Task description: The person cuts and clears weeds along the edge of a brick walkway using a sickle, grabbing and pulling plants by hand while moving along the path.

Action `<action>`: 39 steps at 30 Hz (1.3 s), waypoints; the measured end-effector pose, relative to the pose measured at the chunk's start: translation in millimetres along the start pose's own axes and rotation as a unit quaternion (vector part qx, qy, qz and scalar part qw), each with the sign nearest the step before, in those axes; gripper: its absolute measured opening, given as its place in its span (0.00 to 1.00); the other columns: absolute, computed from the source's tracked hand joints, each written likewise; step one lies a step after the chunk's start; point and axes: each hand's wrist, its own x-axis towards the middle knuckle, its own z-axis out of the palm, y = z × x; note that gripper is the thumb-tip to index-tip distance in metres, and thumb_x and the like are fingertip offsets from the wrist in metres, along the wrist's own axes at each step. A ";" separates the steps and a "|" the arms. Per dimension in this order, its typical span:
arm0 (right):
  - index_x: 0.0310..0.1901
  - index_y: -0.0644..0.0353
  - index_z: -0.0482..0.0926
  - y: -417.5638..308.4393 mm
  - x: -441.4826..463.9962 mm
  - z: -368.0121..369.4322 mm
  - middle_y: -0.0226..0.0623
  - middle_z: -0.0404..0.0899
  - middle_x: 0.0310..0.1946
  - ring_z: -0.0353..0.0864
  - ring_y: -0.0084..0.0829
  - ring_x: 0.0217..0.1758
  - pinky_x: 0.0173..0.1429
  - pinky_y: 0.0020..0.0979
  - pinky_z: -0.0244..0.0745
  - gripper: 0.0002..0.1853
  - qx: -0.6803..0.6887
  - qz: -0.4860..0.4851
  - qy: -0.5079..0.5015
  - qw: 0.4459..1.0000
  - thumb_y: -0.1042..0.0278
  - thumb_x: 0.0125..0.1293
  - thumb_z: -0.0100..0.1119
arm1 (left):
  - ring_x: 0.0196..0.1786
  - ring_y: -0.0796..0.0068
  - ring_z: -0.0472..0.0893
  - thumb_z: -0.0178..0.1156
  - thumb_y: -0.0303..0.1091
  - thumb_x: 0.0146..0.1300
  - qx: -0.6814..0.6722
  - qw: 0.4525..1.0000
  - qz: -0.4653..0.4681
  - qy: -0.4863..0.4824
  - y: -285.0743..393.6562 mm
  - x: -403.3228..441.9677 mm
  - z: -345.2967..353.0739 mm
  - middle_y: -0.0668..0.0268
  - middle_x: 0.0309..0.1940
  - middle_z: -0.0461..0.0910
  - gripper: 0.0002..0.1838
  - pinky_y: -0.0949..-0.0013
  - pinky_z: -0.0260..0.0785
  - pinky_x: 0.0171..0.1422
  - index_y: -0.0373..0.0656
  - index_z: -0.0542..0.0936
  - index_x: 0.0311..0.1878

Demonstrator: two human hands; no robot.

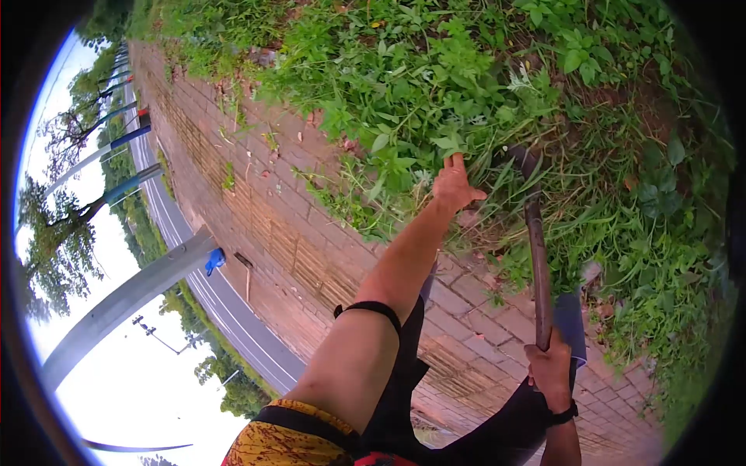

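Note:
My left hand [456, 186] reaches into the edge of a patch of green weeds [388, 128], its fingers stretched out and the thumb apart. It touches or nearly touches the leaves, and I see nothing held in it. My right hand [550, 369], with a dark band at the wrist, is wrapped round the lower end of the wooden handle of a hoe [536, 248]. From there the handle runs up into the grass beside my left hand. The hoe's dark head lies among the stems, its blade mostly hidden by grass.
A brick pavement [342, 248] with ribbed strips runs along the weeds. Beyond it are a road [225, 318], a leaning-looking grey pole [140, 307] with a blue item [215, 261] at its base, and trees. A shoe or trouser leg [571, 322] is close to the handle.

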 end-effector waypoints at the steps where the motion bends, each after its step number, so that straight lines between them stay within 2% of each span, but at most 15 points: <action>1: 0.39 0.68 0.68 21.2 0.5 -8.2 0.51 0.74 0.17 0.78 0.46 0.17 0.18 0.42 0.71 0.14 -0.047 -0.020 0.016 0.999 0.76 0.54 0.62 | 0.72 0.54 0.64 0.69 0.59 0.52 0.019 0.999 -0.003 -0.038 -3.0 4.2 13.1 0.49 0.71 0.60 0.51 0.58 0.67 0.69 0.35 0.59 0.70; 3: 0.42 0.69 0.67 18.1 -1.4 -28.5 0.60 0.75 0.21 0.78 0.61 0.25 0.26 0.48 0.73 0.17 -0.148 -0.075 0.040 0.985 0.75 0.54 0.64 | 0.67 0.52 0.68 0.65 0.59 0.57 0.008 0.995 -0.009 -0.102 1.7 9.2 28.2 0.47 0.65 0.67 0.45 0.56 0.70 0.65 0.33 0.63 0.66; 5: 0.42 0.68 0.66 -3.9 16.1 -43.3 0.60 0.76 0.22 0.79 0.60 0.27 0.28 0.49 0.75 0.17 -0.200 -0.135 0.062 0.968 0.75 0.55 0.64 | 0.59 0.47 0.75 0.60 0.58 0.63 -0.057 0.986 -0.020 -0.158 11.8 8.9 37.6 0.42 0.56 0.74 0.41 0.54 0.72 0.62 0.29 0.65 0.63; 12: 0.39 0.69 0.67 -102.6 177.6 -21.1 0.54 0.78 0.21 0.82 0.51 0.24 0.29 0.47 0.78 0.09 -0.349 -0.357 0.106 0.860 0.76 0.60 0.54 | 0.48 0.50 0.82 0.51 0.44 0.71 0.127 0.975 0.179 -0.023 -34.2 11.9 71.6 0.52 0.44 0.81 0.16 0.53 0.77 0.53 0.42 0.77 0.51; 17: 0.43 0.65 0.69 10.7 170.2 -88.0 0.55 0.79 0.23 0.83 0.53 0.28 0.33 0.51 0.78 0.08 -0.394 -0.204 0.113 0.889 0.75 0.63 0.52 | 0.59 0.70 0.74 0.54 0.35 0.65 0.375 0.900 0.201 -0.092 5.4 -27.7 16.5 0.66 0.55 0.76 0.18 0.67 0.76 0.50 0.46 0.79 0.58; 20: 0.47 0.65 0.68 193.7 85.3 -166.0 0.58 0.80 0.25 0.82 0.57 0.29 0.32 0.52 0.78 0.17 -0.425 -0.113 0.151 0.885 0.77 0.55 0.59 | 0.60 0.70 0.75 0.53 0.34 0.66 0.356 0.877 0.313 -0.078 10.6 -37.3 44.8 0.67 0.59 0.74 0.16 0.65 0.77 0.52 0.48 0.80 0.56; 22: 0.46 0.66 0.67 190.7 19.7 -165.5 0.59 0.78 0.23 0.80 0.59 0.28 0.32 0.53 0.77 0.18 -0.417 -0.001 0.144 0.897 0.77 0.54 0.59 | 0.60 0.70 0.74 0.52 0.35 0.66 0.223 0.940 0.210 -0.152 44.4 -68.6 41.3 0.65 0.61 0.71 0.16 0.65 0.76 0.55 0.50 0.81 0.55; 27: 0.44 0.67 0.66 130.5 27.8 -130.1 0.60 0.77 0.23 0.80 0.61 0.28 0.31 0.51 0.77 0.17 -0.358 -0.095 0.139 0.918 0.77 0.54 0.60 | 0.61 0.68 0.73 0.52 0.36 0.67 0.160 0.960 0.204 -0.103 14.7 -61.4 94.4 0.64 0.64 0.68 0.16 0.66 0.72 0.60 0.49 0.82 0.55; 30: 0.42 0.68 0.66 46.7 69.1 -99.7 0.60 0.77 0.23 0.81 0.58 0.28 0.30 0.50 0.77 0.15 -0.314 -0.137 0.114 0.932 0.78 0.55 0.60 | 0.57 0.67 0.74 0.51 0.38 0.69 -0.121 0.961 0.239 -0.066 -66.3 -28.2 117.3 0.66 0.57 0.73 0.16 0.62 0.70 0.60 0.49 0.82 0.54; 31: 0.41 0.68 0.66 11.0 79.9 -82.8 0.60 0.77 0.23 0.81 0.57 0.28 0.31 0.50 0.77 0.14 -0.305 -0.145 0.106 0.935 0.78 0.56 0.59 | 0.56 0.66 0.74 0.51 0.38 0.69 -0.389 0.878 0.272 -0.063 -110.3 -8.9 154.1 0.67 0.55 0.74 0.15 0.60 0.70 0.59 0.49 0.82 0.53; 32: 0.41 0.68 0.66 -15.4 98.2 -64.3 0.59 0.78 0.23 0.82 0.57 0.28 0.31 0.49 0.77 0.14 -0.311 -0.193 0.096 0.926 0.77 0.57 0.59 | 0.52 0.65 0.74 0.52 0.40 0.69 -0.103 0.959 0.263 -0.003 -96.8 -29.5 115.7 0.68 0.51 0.76 0.14 0.56 0.69 0.58 0.50 0.81 0.53; 33: 0.41 0.68 0.66 -42.2 119.5 -45.2 0.59 0.78 0.23 0.82 0.56 0.28 0.31 0.49 0.77 0.13 -0.317 -0.244 0.086 0.912 0.77 0.58 0.59 | 0.49 0.65 0.74 0.53 0.41 0.69 0.196 0.948 0.245 0.048 -80.5 -52.6 72.3 0.69 0.46 0.77 0.14 0.52 0.69 0.56 0.50 0.81 0.52; 34: 0.40 0.69 0.67 -75.5 135.2 -23.1 0.58 0.78 0.23 0.82 0.56 0.28 0.30 0.48 0.78 0.13 -0.329 -0.264 0.085 0.903 0.76 0.58 0.59 | 0.49 0.65 0.74 0.53 0.40 0.69 -0.018 0.973 0.229 0.020 -82.5 -53.5 61.4 0.69 0.46 0.78 0.13 0.53 0.70 0.55 0.49 0.81 0.51; 36: 0.40 0.69 0.67 -116.9 170.1 5.8 0.58 0.79 0.23 0.82 0.56 0.28 0.30 0.48 0.78 0.13 -0.345 -0.314 0.095 0.879 0.75 0.58 0.59 | 0.48 0.65 0.76 0.55 0.37 0.68 -0.430 0.886 0.171 -0.035 -94.4 -53.7 43.7 0.68 0.46 0.79 0.12 0.55 0.71 0.52 0.46 0.80 0.51; 39: 0.40 0.69 0.69 -117.6 199.0 24.7 0.57 0.79 0.23 0.82 0.56 0.28 0.32 0.49 0.78 0.12 -0.371 -0.336 0.122 0.857 0.75 0.58 0.59 | 0.47 0.65 0.78 0.57 0.34 0.67 -0.888 0.443 0.048 -0.113 -99.0 -58.9 28.0 0.67 0.46 0.80 0.11 0.59 0.73 0.48 0.43 0.80 0.50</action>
